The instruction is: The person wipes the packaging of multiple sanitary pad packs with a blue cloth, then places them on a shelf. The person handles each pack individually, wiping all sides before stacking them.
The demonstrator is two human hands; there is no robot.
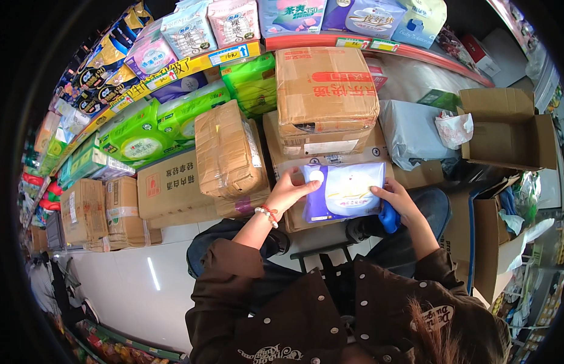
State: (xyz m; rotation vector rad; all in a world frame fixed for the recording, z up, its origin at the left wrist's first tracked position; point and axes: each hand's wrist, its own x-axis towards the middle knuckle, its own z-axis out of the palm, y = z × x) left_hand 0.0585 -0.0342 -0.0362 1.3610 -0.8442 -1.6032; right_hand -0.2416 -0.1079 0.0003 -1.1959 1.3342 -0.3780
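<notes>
A purple and white soft pack [348, 193], by its look sanitary pads, is held in front of me above the cardboard boxes. My left hand [292, 189] grips its left end, thumb on the front face, with a beaded bracelet on the wrist. The fingers of my right hand [396, 199] close on its right end, thumb on top. Just under that hand hangs a small blue thing [389, 217], bunched like cloth; whether the hand holds it is hidden. Right beyond the pack sits a taped carton [327, 91] on a larger flat box.
Shelves with a yellow price strip [191, 68] and several packs curve along the back. Another taped carton [227, 148] stands left, near green tissue packs [133, 133]. At right are a grey wrapped parcel [412, 130] and an opened box [503, 130]. White tiles [124, 285] cover the floor.
</notes>
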